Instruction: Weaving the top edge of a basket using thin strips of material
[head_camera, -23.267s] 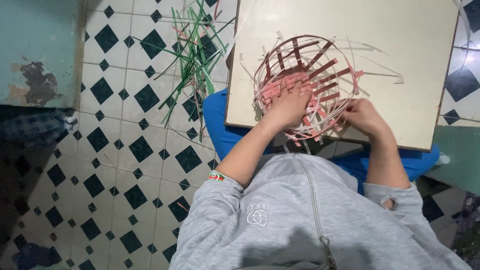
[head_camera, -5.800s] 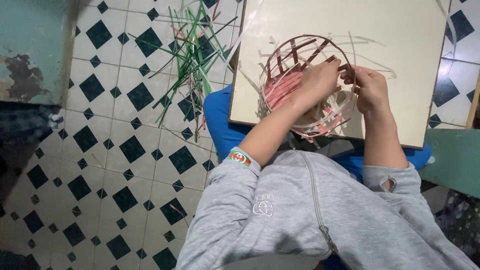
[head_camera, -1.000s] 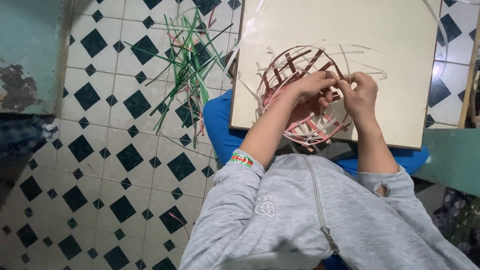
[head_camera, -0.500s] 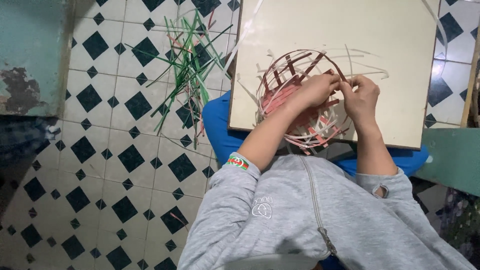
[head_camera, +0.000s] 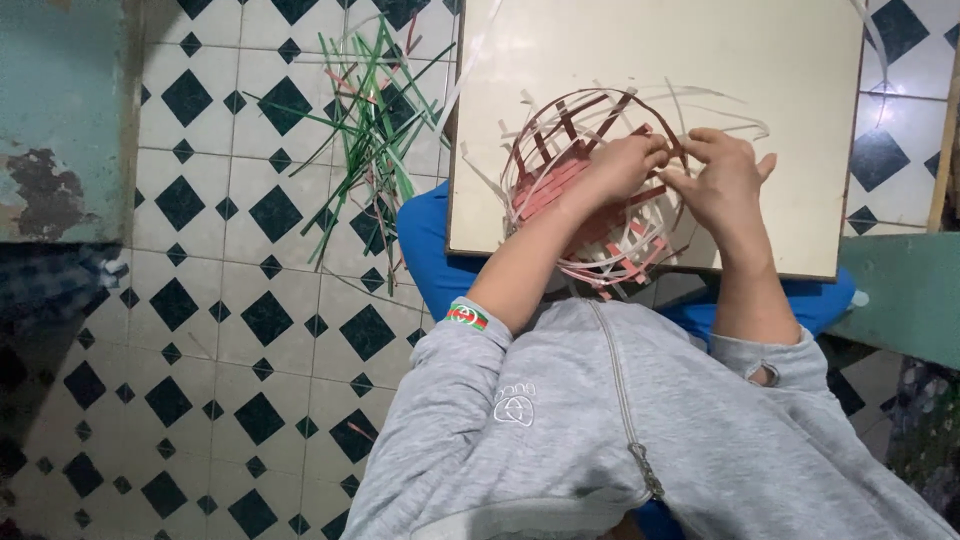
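Left hand (head_camera: 622, 163) and right hand (head_camera: 722, 180) meet at the far rim of a half-woven basket (head_camera: 592, 190), fingers pinched closed on a red strip; which hand grips it, cannot tell. Basket rests on a cream board (head_camera: 790, 120) across the lap. Green strips (head_camera: 370, 130) lie on the tiled floor, left.

Half-woven round basket of red and white strips (head_camera: 590, 190) on the flat cream board (head_camera: 780, 90); loose green strips (head_camera: 370, 130) on tiled floor (head_camera: 230, 330), left.
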